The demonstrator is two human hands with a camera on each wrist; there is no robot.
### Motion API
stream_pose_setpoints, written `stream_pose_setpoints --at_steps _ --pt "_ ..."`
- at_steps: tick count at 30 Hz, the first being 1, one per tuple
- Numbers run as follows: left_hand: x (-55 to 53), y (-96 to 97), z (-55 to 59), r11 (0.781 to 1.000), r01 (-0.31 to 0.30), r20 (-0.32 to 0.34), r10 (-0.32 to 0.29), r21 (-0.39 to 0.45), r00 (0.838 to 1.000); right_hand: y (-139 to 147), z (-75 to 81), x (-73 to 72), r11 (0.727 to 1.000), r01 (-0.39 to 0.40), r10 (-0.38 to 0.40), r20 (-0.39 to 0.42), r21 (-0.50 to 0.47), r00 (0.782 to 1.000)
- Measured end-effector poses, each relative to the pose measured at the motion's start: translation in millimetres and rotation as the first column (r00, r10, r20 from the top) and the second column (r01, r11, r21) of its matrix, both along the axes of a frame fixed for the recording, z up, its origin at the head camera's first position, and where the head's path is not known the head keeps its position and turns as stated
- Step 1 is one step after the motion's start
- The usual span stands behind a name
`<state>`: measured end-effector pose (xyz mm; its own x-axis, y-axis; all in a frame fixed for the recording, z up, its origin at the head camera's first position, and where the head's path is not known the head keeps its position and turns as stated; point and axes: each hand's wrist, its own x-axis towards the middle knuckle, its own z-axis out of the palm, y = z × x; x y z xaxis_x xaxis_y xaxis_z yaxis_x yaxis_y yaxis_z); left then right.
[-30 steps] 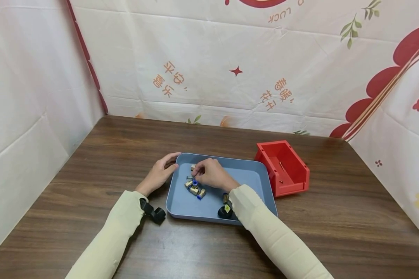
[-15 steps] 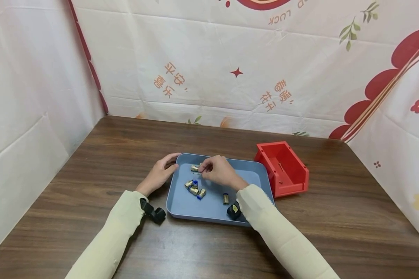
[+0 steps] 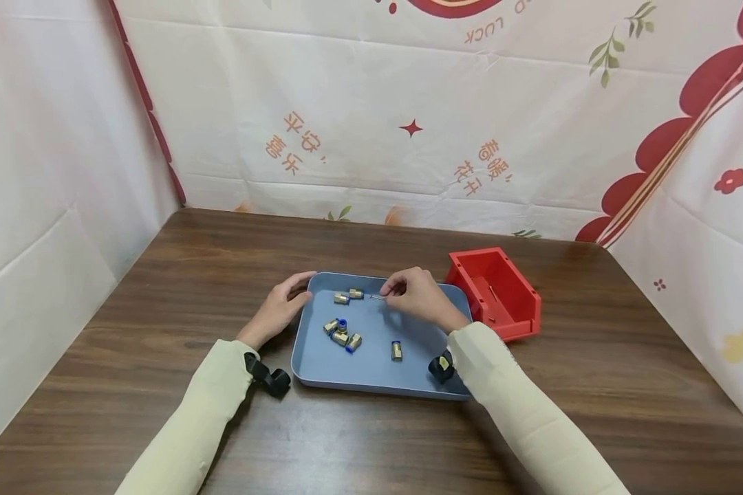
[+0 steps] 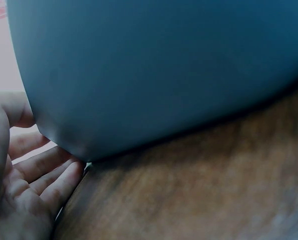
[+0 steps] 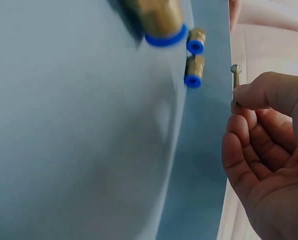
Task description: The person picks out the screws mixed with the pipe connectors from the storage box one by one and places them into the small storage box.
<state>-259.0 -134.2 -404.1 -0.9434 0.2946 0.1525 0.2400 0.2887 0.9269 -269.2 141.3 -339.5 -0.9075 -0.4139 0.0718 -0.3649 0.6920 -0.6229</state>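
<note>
Pinched between thumb and forefinger of my right hand (image 3: 420,297) is a small metal screw (image 5: 236,79), its head pointing away from the fingertips. This hand is over the far right part of a blue-grey tray (image 3: 371,368). My left hand (image 3: 275,311) rests at the tray's far left corner, fingers extended along the outside wall and thumb near the rim (image 4: 23,80). Inside the tray lie several brass push-fit fittings with blue collars: a cluster of fittings (image 3: 340,335) at left, a pair of fittings (image 5: 195,57) toward the far edge, and one lone fitting (image 3: 397,350) near the front.
A red plastic bin (image 3: 521,328) stands just right of the tray, with a screw (image 3: 493,293) and another small piece lying inside. Both are on a dark wood table (image 3: 235,240). A printed cloth (image 3: 359,103) hangs behind the table.
My right hand has moved right and toward the far edge with the screw, away from the fittings, uncovering the far pair and the lone front fitting. My left hand has stayed at the tray corner.
</note>
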Motion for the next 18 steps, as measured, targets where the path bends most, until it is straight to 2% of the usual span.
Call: stream_pose_setpoints --at_steps 11,18 --pt "1.4 0.2 0.8 1.000 -0.003 0.015 0.003 -0.003 1.000 33 8.2 3.2 0.995 0.089 -0.087 -0.034 0.054 0.996" --pt "2.9 1.6 1.4 1.000 0.000 0.001 0.000 0.001 1.000 57 16.2 5.1 0.989 0.141 -0.140 -0.035 0.034 0.990"
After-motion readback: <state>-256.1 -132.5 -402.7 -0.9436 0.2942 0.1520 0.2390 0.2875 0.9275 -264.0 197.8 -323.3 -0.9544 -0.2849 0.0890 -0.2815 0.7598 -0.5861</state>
